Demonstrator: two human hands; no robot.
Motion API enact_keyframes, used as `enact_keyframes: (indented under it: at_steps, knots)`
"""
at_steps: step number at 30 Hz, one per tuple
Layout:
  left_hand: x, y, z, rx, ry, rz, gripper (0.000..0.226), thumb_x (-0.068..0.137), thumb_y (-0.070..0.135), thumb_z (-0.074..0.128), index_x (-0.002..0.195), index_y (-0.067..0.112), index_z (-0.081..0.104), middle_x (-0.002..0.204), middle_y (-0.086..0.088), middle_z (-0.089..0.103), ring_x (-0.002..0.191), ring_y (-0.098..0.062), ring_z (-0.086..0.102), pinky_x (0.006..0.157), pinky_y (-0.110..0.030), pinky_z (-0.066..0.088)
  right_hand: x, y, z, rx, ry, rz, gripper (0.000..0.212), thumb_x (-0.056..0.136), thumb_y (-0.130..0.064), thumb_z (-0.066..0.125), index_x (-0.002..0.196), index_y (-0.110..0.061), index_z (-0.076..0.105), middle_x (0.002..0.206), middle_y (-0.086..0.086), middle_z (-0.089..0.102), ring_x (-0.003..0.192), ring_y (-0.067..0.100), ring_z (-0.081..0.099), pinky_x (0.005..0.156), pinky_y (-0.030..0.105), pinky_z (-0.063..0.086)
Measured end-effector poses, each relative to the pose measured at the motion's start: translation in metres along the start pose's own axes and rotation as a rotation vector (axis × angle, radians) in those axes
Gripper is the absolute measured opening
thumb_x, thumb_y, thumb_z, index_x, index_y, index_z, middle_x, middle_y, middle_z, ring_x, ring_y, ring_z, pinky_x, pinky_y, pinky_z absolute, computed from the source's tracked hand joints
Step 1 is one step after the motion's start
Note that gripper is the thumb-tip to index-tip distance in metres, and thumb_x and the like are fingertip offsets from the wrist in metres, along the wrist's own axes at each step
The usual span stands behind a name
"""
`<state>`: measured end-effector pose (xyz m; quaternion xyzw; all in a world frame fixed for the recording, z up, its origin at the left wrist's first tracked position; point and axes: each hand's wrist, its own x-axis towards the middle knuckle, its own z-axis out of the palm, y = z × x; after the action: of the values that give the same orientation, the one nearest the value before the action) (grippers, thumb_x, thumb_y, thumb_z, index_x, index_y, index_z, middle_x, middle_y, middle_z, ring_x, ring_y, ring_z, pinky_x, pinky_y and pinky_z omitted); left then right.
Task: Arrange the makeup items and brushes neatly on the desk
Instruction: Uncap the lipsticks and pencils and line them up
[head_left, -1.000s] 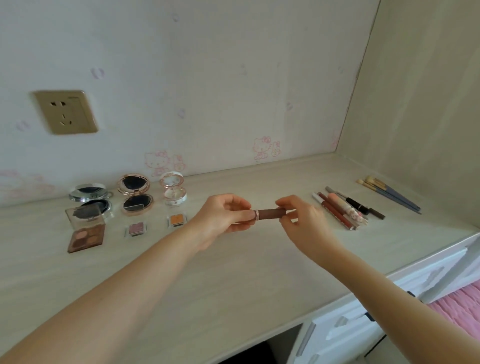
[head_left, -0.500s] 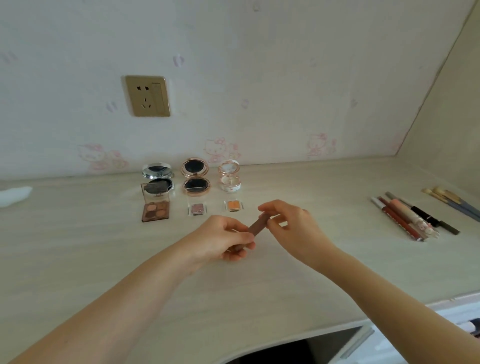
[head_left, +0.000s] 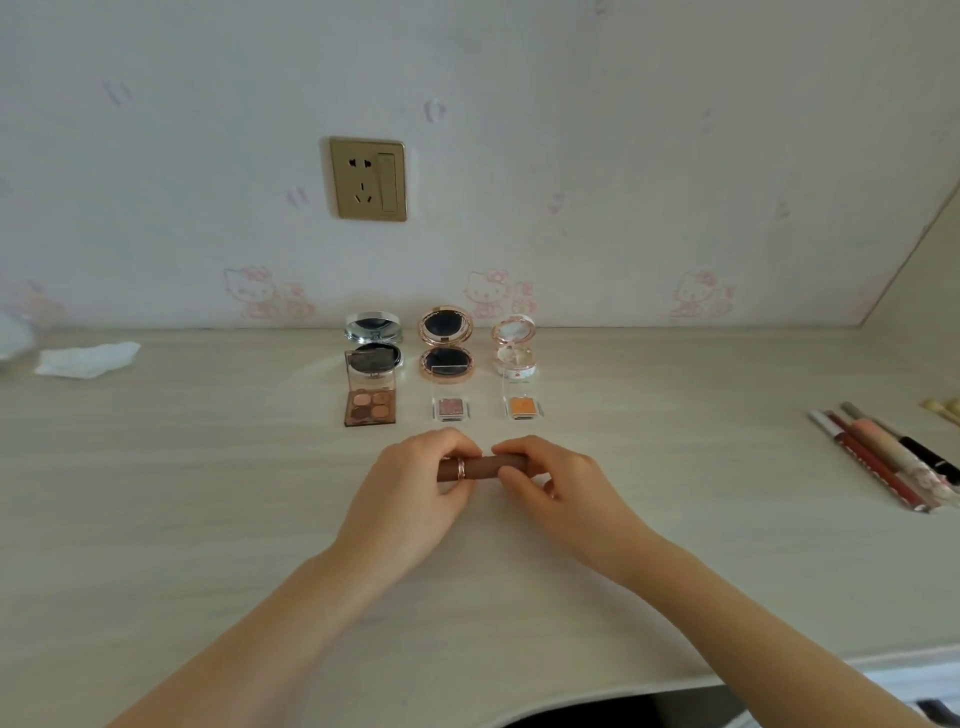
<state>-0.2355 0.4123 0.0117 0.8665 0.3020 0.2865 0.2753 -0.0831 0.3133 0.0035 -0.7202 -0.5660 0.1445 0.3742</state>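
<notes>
- At the centre of the frame we see a brown lipstick tube (head_left: 487, 466) lying level, just over the bench (head_left: 182, 493).
- The left hand (head_left: 410, 499) curls its fingers (head_left: 451, 446) round the tube's left end, by a gold ring band.
- The right hand (head_left: 561, 493) pinches the right end.
- Just above, three open compacts (head_left: 445, 340) stand in a row, with three eyeshadow pans (head_left: 370, 406) before them.
- Pencils (head_left: 883, 457) lie at the right edge.
- A tissue (head_left: 85, 358) lies at the left.
</notes>
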Motion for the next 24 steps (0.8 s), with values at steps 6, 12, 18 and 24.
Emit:
enact_keyframes:
  at_steps: [6,12,18,24]
  knots:
    - [-0.004,-0.005,0.0027,0.115,0.142,0.22,0.026,0.075,0.002,0.073,0.096,0.017,0.069,0.092,0.008,0.065,0.087,-0.015,0.06,0.074,-0.033,0.051,0.0044,-0.0022,0.0086,0.155,0.038,0.067,0.013,0.092,-0.028,0.056,0.09,-0.03,0.069,0.079,-0.015,0.069,0.078,0.002,0.06,0.064,0.012,0.042]
    - [-0.0065,-0.0061,0.0066,0.168,0.149,0.228,0.026,0.078,0.01,0.075,0.103,0.013,0.069,0.096,0.001,0.066,0.089,-0.02,0.064,0.073,-0.036,0.054,0.004,-0.004,0.0083,0.362,0.202,0.091,0.011,0.09,-0.025,0.063,0.083,-0.025,0.071,0.071,-0.01,0.071,0.075,0.002,0.064,0.066,0.015,0.042]
    - [-0.0096,-0.0017,0.0053,0.238,0.105,0.265,0.027,0.083,0.009,0.069,0.109,0.01,0.06,0.096,-0.002,0.062,0.085,-0.02,0.061,0.068,-0.026,0.047,-0.0006,-0.0048,0.0063,0.405,0.183,0.023,0.012,0.09,-0.018,0.062,0.088,-0.026,0.07,0.077,-0.007,0.073,0.078,0.008,0.068,0.077,0.034,0.051]
    - [-0.0096,0.0007,0.0049,0.326,-0.004,0.33,0.015,0.094,0.017,0.054,0.106,0.008,0.057,0.092,-0.002,0.054,0.083,-0.02,0.049,0.071,-0.03,0.042,-0.005,-0.0046,0.0084,0.379,0.209,-0.052,0.018,0.09,-0.015,0.062,0.095,-0.031,0.067,0.091,-0.013,0.07,0.084,0.013,0.067,0.078,0.039,0.053]
